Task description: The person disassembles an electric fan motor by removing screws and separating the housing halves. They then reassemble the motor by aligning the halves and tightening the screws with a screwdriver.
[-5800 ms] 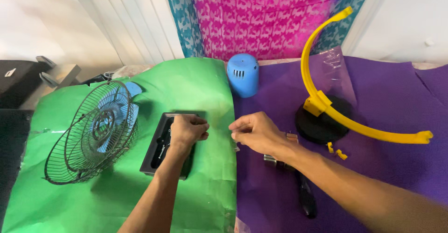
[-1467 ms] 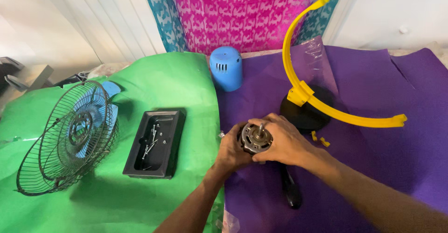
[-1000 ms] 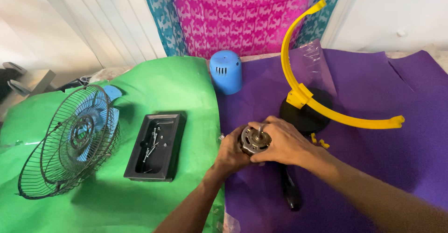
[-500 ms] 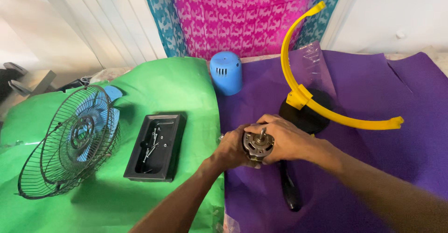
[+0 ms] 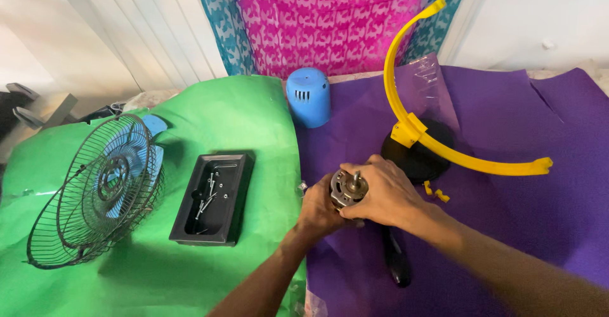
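Purple cloth point(image 5: 507, 215): round silver motor point(image 5: 347, 188) w/ shaft, both hands' grip.

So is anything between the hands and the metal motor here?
Nothing visible. Both the left hand and the right hand are already wrapped around the motor, holding it above the purple sheet.

Black tray point(image 5: 238, 165) of screws lies beside wire fan guard point(image 5: 89, 196).
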